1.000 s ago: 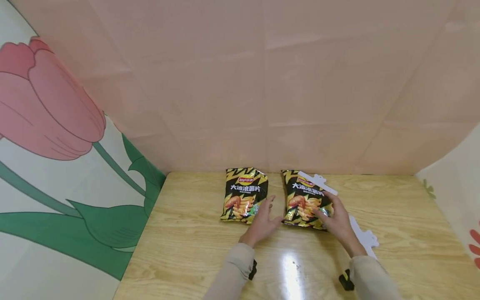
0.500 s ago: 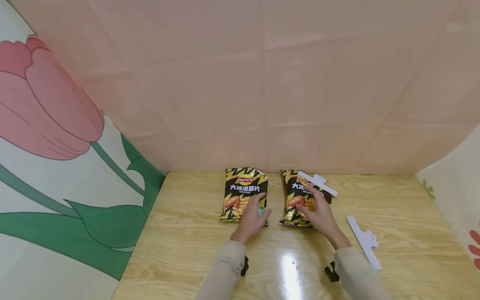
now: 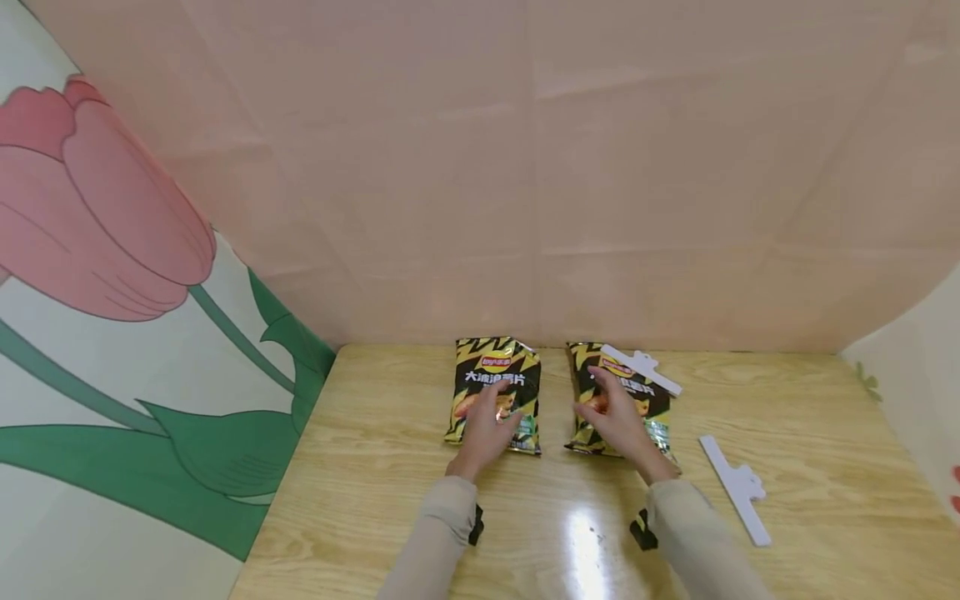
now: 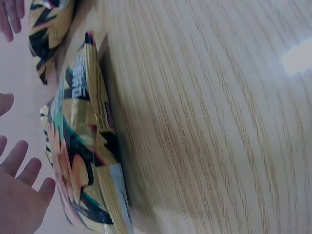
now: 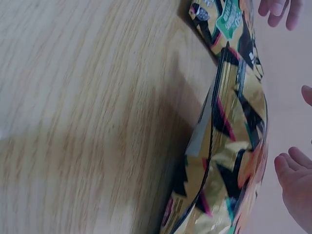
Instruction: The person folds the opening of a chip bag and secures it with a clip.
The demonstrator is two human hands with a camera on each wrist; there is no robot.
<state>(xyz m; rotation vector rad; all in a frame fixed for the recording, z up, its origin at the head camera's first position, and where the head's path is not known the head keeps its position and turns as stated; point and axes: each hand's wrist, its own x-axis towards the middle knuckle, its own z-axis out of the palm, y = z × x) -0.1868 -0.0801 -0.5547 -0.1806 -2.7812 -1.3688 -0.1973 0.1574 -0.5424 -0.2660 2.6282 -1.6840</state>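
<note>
Two black-and-yellow bags of potato chips lie face up side by side at the back of the table. Over the left chip bag [image 3: 465, 398] is my left hand [image 3: 483, 433], its fingers spread; in the left wrist view a gap shows between that hand [image 4: 22, 200] and the bag [image 4: 80, 146]. My right hand [image 3: 626, 427] hovers with relaxed fingers above the right chip bag [image 3: 660, 417], apart from it in the right wrist view. A white bag clip [image 3: 642, 367] sits slantwise across this bag's upper right corner. Neither hand holds anything.
Another white bag clip [image 3: 737, 490] lies on the wooden table [image 3: 360, 483], to the right of my right forearm. Behind the bags rises a pinkish backdrop [image 3: 420, 208]. A wall with a painted tulip [image 3: 135, 200] bounds the left side.
My left hand has moved left, from the gap between the bags to above the left bag. The right hand has shifted left off the right bag's lower right part. Bags and clips stay put.
</note>
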